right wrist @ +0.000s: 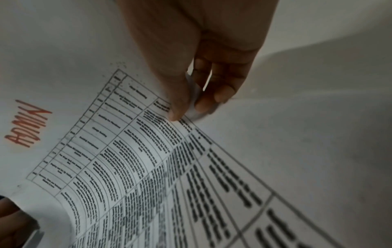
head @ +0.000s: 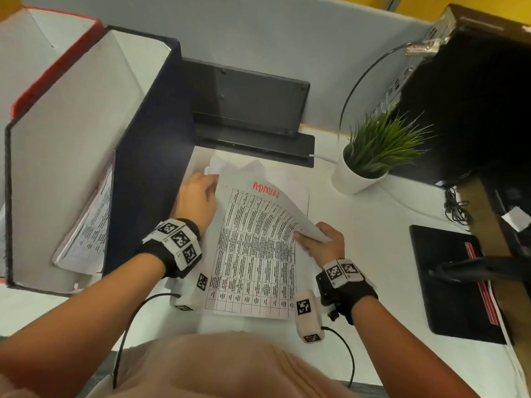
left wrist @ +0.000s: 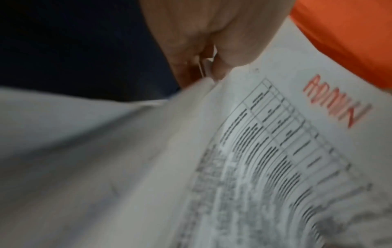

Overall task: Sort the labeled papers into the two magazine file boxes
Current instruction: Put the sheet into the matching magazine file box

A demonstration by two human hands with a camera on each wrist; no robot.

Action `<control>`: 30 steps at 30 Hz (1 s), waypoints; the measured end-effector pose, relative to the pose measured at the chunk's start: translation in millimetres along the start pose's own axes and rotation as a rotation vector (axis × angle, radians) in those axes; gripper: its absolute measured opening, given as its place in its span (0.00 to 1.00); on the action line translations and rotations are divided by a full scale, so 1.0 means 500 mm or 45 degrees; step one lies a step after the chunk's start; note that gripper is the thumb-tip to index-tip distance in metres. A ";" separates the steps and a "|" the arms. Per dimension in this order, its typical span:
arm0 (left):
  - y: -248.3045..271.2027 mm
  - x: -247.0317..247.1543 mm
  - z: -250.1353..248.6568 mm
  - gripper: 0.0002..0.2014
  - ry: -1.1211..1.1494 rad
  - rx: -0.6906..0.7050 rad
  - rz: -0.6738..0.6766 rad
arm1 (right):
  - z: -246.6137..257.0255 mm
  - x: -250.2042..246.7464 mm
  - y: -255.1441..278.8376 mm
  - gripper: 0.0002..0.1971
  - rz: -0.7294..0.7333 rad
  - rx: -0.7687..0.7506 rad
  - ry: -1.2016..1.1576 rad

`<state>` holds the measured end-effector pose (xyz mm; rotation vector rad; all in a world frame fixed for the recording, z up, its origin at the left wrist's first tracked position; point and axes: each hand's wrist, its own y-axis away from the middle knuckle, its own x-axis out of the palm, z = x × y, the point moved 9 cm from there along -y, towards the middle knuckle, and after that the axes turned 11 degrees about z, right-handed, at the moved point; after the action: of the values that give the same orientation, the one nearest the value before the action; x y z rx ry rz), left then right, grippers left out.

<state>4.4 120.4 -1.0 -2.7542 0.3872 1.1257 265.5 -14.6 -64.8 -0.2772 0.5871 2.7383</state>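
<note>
A printed table sheet (head: pixel 253 248) marked ADMIN in red lies on top of a paper pile on the desk in the head view. My left hand (head: pixel 198 196) pinches its far left corner; the left wrist view shows the sheet (left wrist: pixel 265 151) held between thumb and fingers (left wrist: pixel 224 63). My right hand (head: pixel 321 239) pinches the raised right edge, thumb on top; the right wrist view shows this sheet (right wrist: pixel 137 159) and fingers (right wrist: pixel 207 94). A dark blue file box (head: pixel 138 156) at left holds several printed papers (head: pixel 89 228). A red-edged file box (head: pixel 48 73) stands behind it.
A black stand (head: pixel 247 110) sits behind the pile. A potted green plant (head: pixel 370 156) stands at right, a black computer case (head: pixel 474 96) beyond it. A black pad (head: pixel 451 282) lies at the right desk edge. Cables run from my wrist cameras.
</note>
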 end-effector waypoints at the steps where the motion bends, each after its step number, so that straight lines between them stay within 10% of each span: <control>1: -0.001 0.003 0.012 0.13 0.132 -0.052 0.026 | 0.002 -0.001 -0.001 0.17 0.001 0.000 -0.007; 8: 0.009 0.041 0.051 0.13 0.886 -0.353 0.216 | 0.009 0.001 -0.004 0.36 -0.009 -0.028 -0.191; 14: 0.008 0.046 0.044 0.17 1.037 -0.427 0.272 | 0.006 0.008 0.005 0.07 0.052 -0.043 -0.004; 16: 0.004 0.039 0.063 0.14 1.059 -0.550 0.151 | -0.002 0.007 0.003 0.15 0.056 -0.060 -0.080; 21: -0.015 0.008 0.092 0.09 0.148 -0.594 0.160 | -0.049 0.005 -0.002 0.26 0.012 0.074 -0.487; 30: -0.016 0.029 0.089 0.14 -0.193 -0.622 0.482 | 0.002 0.011 0.016 0.24 -0.032 -0.218 -0.028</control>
<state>-12.9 135.6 -42.7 -3.0507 0.7224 1.7092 257.6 -19.4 -62.4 -0.2924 0.3415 2.7669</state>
